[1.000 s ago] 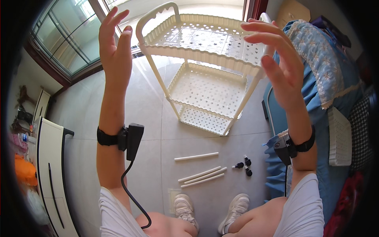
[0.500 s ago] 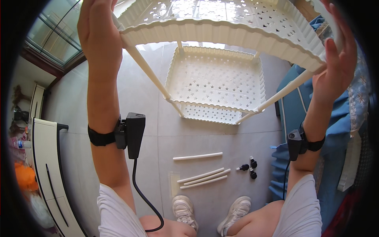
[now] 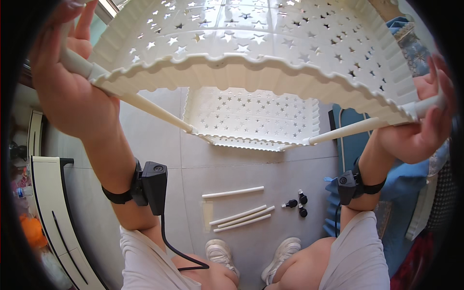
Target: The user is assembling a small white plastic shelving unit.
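A white plastic tiered shelf rack (image 3: pixel 251 79) fills the upper view, its top tray close to me and pierced with star-shaped holes. My left hand (image 3: pixel 72 92) grips the pale curved tube at the top tray's left corner, palm beneath it. At the opposite corner, my right hand (image 3: pixel 418 125) has its fingers around another tube end and the tray's edge. Slanting white poles connect this tray to a lower star-holed tray (image 3: pixel 251 113) farther down. The far side of the top tray is cut off by the picture's edge.
Several white tubes (image 3: pixel 241 217) lie on the grey tiled floor before my shoes, with black casters (image 3: pixel 297 203) to their right. A white drawer cabinet (image 3: pixel 58 217) stands at left. Blue fabric (image 3: pixel 401 188) covers something at right.
The rack's top tray has come closer and looks larger, hiding more of the lower tray. Both my hands have moved outward and down in the view, still at its corners.
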Demonstrator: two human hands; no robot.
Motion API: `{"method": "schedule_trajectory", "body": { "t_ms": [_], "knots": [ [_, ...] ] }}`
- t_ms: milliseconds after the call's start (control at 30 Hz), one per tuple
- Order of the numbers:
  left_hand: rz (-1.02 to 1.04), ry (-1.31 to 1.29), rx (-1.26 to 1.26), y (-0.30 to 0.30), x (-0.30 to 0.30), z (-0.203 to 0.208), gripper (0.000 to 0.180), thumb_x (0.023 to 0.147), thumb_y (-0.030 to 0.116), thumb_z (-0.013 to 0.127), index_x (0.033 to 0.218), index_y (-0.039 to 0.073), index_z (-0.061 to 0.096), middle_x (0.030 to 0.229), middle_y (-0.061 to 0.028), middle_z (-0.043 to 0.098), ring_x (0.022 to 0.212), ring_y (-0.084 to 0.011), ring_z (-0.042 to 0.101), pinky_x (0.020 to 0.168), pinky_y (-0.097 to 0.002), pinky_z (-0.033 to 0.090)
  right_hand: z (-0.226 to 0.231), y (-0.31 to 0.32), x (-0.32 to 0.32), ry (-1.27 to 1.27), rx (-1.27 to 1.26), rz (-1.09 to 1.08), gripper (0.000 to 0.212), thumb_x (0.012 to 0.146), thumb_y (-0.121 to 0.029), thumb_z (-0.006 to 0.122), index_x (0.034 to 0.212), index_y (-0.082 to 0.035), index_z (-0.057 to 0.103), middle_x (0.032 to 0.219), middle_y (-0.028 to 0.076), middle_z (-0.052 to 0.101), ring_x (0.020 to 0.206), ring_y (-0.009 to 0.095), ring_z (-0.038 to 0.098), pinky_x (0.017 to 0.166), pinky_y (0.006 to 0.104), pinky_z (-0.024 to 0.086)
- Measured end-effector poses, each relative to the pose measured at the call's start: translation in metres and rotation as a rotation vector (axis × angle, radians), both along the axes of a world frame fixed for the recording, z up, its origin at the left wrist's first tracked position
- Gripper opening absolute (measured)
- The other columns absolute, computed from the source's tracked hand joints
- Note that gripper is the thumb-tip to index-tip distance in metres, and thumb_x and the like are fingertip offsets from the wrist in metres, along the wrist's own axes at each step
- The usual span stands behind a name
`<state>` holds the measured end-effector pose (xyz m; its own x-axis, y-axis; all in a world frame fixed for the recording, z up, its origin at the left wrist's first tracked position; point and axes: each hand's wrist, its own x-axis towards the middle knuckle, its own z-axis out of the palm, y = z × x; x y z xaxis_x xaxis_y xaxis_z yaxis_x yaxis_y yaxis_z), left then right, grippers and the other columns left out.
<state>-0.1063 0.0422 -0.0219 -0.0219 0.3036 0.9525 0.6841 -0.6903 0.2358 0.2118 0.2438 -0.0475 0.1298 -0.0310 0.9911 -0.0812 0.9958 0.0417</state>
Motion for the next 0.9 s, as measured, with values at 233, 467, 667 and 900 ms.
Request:
{"method": "schedule_trajectory", "body": {
  "t_ms": [233, 467, 667, 900],
  "knots": [
    [0.087, -0.05, 0.009, 0.016, 0.023, -0.014, 0.03, 0.095, 0.011, 0.027, 0.099, 0.006, 0.056, 0.122, -0.0144, 0.059, 0.128, -0.0323, 0.048, 0.111, -0.0478, 0.035, 0.013, -0.012, 0.001, -0.3, 0.15, 0.166, 0.03, 0.091, -0.021, 0.046, 0.103, -0.001, 0.065, 0.108, 0.016, 0.063, 0.121, 0.029, 0.052, 0.105, 0.0446, 0.038],
    [0.083, -0.05, 0.034, 0.015, 0.024, -0.01, 0.03, 0.097, 0.005, 0.03, 0.099, 0.005, 0.059, 0.117, -0.0105, 0.062, 0.126, -0.0268, 0.048, 0.107, -0.0355, 0.036, 0.036, -0.004, -0.001, -0.423, -0.155, 0.375, 0.027, 0.093, -0.013, 0.041, 0.088, -0.003, 0.066, 0.114, 0.015, 0.065, 0.12, 0.027, 0.055, 0.107, 0.0394, 0.037],
    [0.09, 0.016, -0.001, 0.02, 0.015, -0.013, 0.026, 0.096, 0.006, 0.03, 0.095, 0.005, 0.056, 0.116, -0.0127, 0.06, 0.126, -0.0287, 0.048, 0.107, -0.0367, 0.035, 0.035, 0.023, -0.006, -0.5, -0.034, 0.386, 0.032, 0.096, -0.014, 0.039, 0.073, -0.005, 0.059, 0.102, 0.016, 0.065, 0.117, 0.029, 0.056, 0.107, 0.0399, 0.036],
    [0.043, -0.026, -0.043, 0.023, 0.001, -0.018, 0.023, 0.092, 0.013, 0.024, 0.09, 0.011, 0.047, 0.121, -0.0125, 0.055, 0.133, -0.0443, 0.038, 0.111, -0.067, 0.023, 0.038, 0.031, 0.008, -0.64, 0.079, 0.261, 0.029, 0.093, -0.024, 0.028, 0.078, -0.012, 0.049, 0.097, 0.018, 0.056, 0.111, 0.037, 0.054, 0.106, 0.0571, 0.031]
  ]
}}
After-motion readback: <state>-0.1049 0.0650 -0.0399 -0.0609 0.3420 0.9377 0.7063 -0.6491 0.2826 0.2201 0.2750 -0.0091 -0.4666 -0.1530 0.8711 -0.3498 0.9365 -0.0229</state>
